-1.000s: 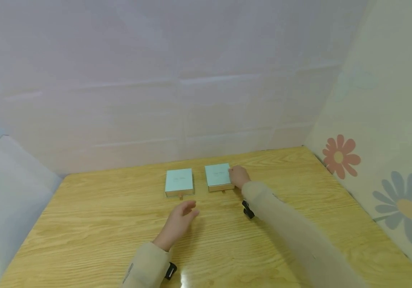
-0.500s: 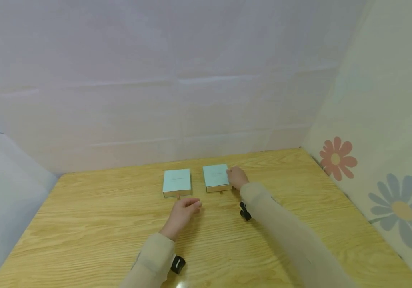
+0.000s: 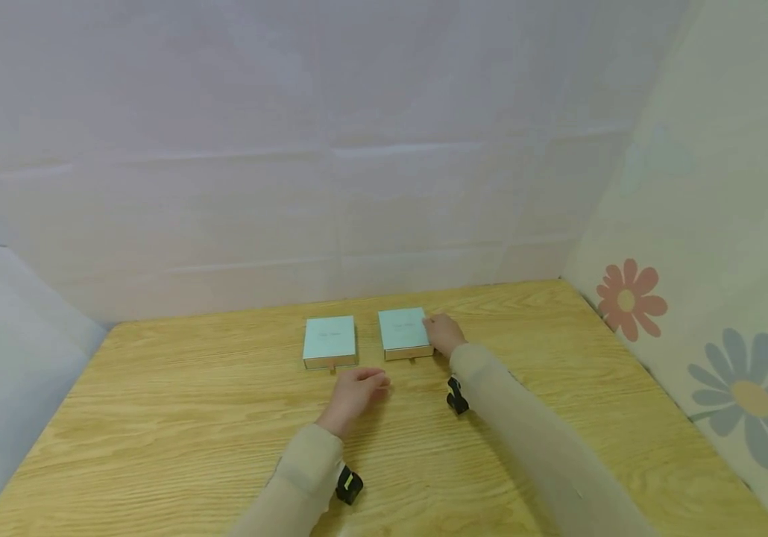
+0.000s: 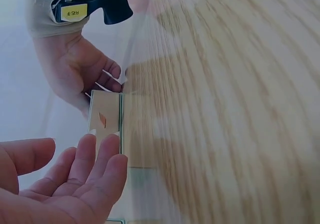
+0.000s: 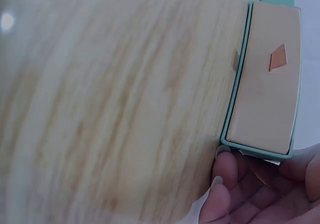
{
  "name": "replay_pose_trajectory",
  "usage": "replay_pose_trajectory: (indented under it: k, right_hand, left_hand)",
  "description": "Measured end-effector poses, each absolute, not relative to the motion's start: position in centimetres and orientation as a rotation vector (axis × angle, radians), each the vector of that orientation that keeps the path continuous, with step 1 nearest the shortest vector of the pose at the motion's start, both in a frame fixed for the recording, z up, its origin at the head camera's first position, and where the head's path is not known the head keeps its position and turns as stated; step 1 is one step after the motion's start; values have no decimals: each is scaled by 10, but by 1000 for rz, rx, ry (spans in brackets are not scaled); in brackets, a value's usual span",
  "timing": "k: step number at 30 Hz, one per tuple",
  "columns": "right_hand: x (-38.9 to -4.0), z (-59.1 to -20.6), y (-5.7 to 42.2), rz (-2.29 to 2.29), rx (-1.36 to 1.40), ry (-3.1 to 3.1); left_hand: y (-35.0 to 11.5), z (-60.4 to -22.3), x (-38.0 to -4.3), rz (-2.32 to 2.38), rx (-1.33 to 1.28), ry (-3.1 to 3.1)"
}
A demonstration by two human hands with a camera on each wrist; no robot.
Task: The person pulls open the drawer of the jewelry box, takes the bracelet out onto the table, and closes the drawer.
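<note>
Two pale-blue square drawer boxes lie on the wooden table, their tan fronts fitted with small pull tabs. At the right end of the right drawer box (image 3: 404,328), my right hand (image 3: 444,333) holds its edge. In the right wrist view its curled fingers (image 5: 226,169) meet the lower corner, beside the tan drawer front (image 5: 265,83); the thumb's tip is hidden behind the box. My left hand (image 3: 353,395) hovers in front of the gap between the boxes, fingers loosely bent and holding nothing. The left drawer box (image 3: 329,339) stands just beyond it.
A wood-grain table (image 3: 176,418) ends at a pale cloth backdrop (image 3: 256,209). The right-hand cloth bears a red flower (image 3: 628,300) and a blue flower (image 3: 753,397). Black wrist cameras (image 3: 349,485) hang below the sleeves.
My left hand has moved to the right and slightly forward, toward the right drawer box. My right hand stays at that box's right edge. Both boxes keep their places.
</note>
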State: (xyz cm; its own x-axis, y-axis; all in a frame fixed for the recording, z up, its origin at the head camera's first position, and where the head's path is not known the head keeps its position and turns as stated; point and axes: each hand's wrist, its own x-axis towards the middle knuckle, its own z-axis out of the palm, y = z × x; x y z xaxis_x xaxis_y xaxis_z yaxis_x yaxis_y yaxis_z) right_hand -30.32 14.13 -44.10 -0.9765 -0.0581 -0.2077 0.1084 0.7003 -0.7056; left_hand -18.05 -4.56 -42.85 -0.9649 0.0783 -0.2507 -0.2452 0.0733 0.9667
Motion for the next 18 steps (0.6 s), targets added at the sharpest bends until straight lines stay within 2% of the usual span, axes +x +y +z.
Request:
replay_pose_trajectory:
  k: [18]
  right_hand:
    - [-309, -442, 145, -1178, 111, 2611]
  left_hand:
    - [-28, -431, -188, 1941, -150, 2077]
